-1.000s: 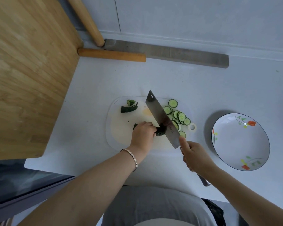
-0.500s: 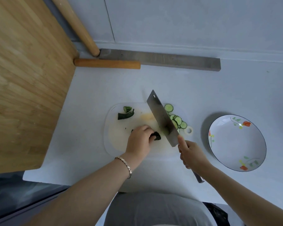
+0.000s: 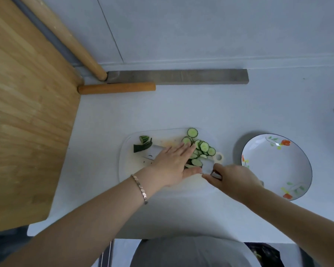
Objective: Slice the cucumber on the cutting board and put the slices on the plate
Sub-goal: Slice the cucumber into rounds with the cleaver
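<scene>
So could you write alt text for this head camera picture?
A person's left hand lies flat over a cleaver blade held by the right hand, gathering cucumber slices on a white cutting board. An empty flowered plate sits to the right.

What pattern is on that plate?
White plate with a thin dark rim and red-orange flowers with green leaves, shown in the head view.

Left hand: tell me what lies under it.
The left hand lies flat over the knife blade on the cutting board, fingers reaching the cucumber slices. Whatever else sits beneath the palm is covered.
</scene>
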Tool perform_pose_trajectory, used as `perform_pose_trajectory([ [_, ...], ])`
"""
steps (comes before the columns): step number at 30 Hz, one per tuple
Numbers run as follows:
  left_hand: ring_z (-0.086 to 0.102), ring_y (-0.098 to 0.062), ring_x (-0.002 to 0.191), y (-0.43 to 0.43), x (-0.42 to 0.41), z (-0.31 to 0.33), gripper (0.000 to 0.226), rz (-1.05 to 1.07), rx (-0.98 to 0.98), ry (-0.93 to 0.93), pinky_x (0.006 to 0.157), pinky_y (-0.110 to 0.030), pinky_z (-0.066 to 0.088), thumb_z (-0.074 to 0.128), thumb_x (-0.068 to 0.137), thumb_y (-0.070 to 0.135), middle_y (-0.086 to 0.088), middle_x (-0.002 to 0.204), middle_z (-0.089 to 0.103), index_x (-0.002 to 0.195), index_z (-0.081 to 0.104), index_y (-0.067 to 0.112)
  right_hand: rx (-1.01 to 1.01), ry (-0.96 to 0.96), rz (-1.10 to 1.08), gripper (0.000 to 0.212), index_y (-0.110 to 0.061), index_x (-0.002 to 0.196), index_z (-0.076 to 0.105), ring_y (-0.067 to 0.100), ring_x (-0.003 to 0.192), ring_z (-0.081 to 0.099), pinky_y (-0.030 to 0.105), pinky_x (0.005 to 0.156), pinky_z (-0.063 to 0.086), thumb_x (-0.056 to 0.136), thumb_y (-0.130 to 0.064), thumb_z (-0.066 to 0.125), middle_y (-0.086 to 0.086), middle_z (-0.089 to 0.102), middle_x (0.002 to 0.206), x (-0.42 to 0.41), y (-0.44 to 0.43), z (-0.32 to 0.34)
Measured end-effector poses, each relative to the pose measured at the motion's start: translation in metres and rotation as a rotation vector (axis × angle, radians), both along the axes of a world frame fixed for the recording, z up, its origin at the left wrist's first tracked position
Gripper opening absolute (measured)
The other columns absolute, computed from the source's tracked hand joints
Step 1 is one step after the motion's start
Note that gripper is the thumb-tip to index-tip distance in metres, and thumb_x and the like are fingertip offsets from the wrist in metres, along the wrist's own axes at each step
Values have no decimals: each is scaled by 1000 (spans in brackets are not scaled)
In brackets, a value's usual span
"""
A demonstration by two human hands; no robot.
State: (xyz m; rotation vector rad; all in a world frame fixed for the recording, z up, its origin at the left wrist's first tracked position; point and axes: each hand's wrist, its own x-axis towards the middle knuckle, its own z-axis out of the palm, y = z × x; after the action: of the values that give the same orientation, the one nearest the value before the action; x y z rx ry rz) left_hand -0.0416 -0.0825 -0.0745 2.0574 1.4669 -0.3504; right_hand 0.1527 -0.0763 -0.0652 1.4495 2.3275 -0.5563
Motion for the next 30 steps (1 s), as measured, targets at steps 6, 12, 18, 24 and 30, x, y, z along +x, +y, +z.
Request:
perform_pose_trajectory([
  [6, -15, -13, 141, 22, 3, -7, 72, 97, -275, 8, 118, -40, -1, 23, 90, 60, 2, 154, -16, 143, -12, 26, 28, -67, 125, 45, -21, 93, 43, 30, 93, 64, 29, 62, 33, 91, -64, 30, 7, 68, 97, 2, 6, -2],
  [12, -16, -15, 141, 49, 7, -16, 76, 112, -303, 41, 117, -44, -4, 25, 88, 64, 1, 154, -17, 143, -12, 28, 92, -15, 153, 50, -20, 98, 49, 27, 92, 64, 29, 62, 33, 89, -65, 30, 4, 68, 93, 14, 10, -5],
  [18, -20, -15, 140, 61, 6, -28, 72, 132, -252, 117, 116, -46, -7, 29, 90, 60, 2, 154, -16, 144, -8, 29, 97, 13, 213, 55, -20, 106, 51, 28, 91, 64, 30, 63, 36, 89, -67, 27, 2, 68, 97, 18, 5, -2],
  [24, -14, -14, 142, 61, -1, -23, 73, 131, -69, 16, 116, -47, -5, 36, 90, 55, 0, 156, -10, 145, -2, 24, 165, 2, 229, 65, -21, 108, 51, 27, 89, 65, 28, 63, 36, 81, -71, 18, 0, 69, 97, 28, 3, -4],
  [30, -7, -15, 143, 58, -18, -18, 67, 142, -39, 66, 116, -45, -1, 45, 93, 31, -1, 156, -5, 144, 2, 26, 290, 58, 248, 75, -20, 90, 60, 22, 66, 67, 25, 52, 29, 80, -71, 6, -3, 69, 73, 44, 8, -8],
])
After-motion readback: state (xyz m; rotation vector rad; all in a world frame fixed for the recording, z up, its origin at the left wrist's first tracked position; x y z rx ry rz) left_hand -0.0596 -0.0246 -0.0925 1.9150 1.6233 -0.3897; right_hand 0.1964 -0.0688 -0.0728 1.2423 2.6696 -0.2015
